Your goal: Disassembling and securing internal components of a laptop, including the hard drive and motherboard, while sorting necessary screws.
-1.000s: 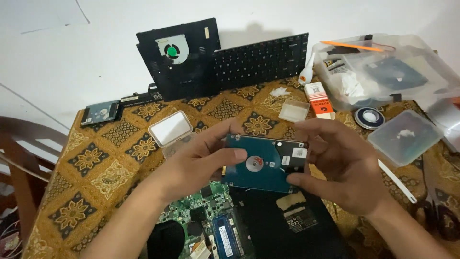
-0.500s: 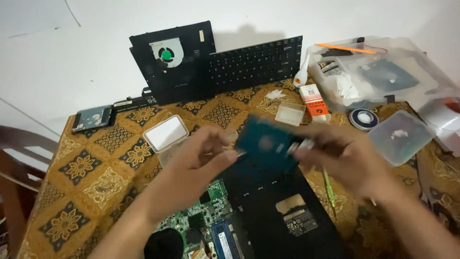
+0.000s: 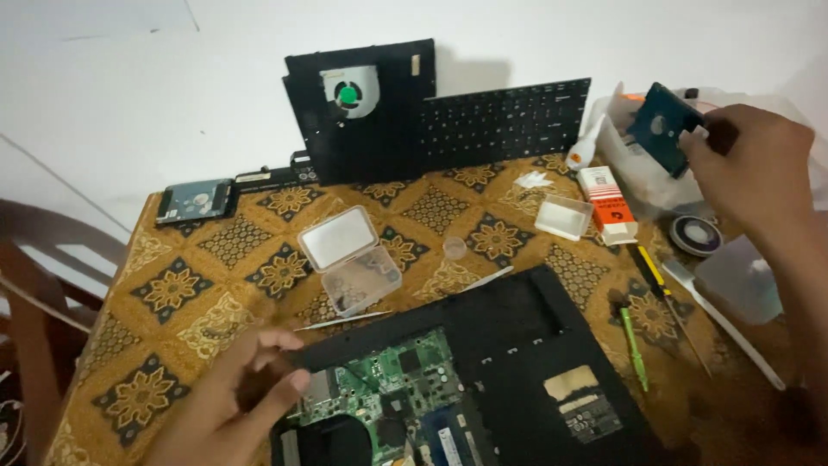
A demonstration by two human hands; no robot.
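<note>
- The right hand [image 3: 755,164] is raised at about 2 o'clock in the view, its fingers closed on the edge of a bare laptop hard drive [image 3: 662,127]; the drive is tilted, its blue-green circuit side facing the camera, held in the air over a clear plastic tub [image 3: 634,177] at the table's far right.
- The left hand [image 3: 237,401] lies low at about 7 o'clock, fingers loosely curled and holding nothing, its fingertips [image 3: 297,380] touching the near-left corner of the opened laptop base [image 3: 517,345].
- The laptop base sits at 6 o'clock on the patterned tablecloth [image 3: 190,285], with its green motherboard [image 3: 388,388] exposed on the left part.
- At 12 o'clock a black panel with a cooling fan [image 3: 349,93] leans upright against the wall, and a detached keyboard [image 3: 504,121] leans just beside it on the right.
- A second hard drive [image 3: 197,200] lies flat at 10 o'clock near the table's far-left corner, well apart from both hands.
- An open clear screw box [image 3: 349,259] rests between the left hand and the fan panel.
- An orange and white carton [image 3: 606,203] lies at about 2 o'clock, below the held drive, with a yellow-handled screwdriver [image 3: 649,269] and a green tool [image 3: 634,345] nearer at 3 o'clock.
</note>
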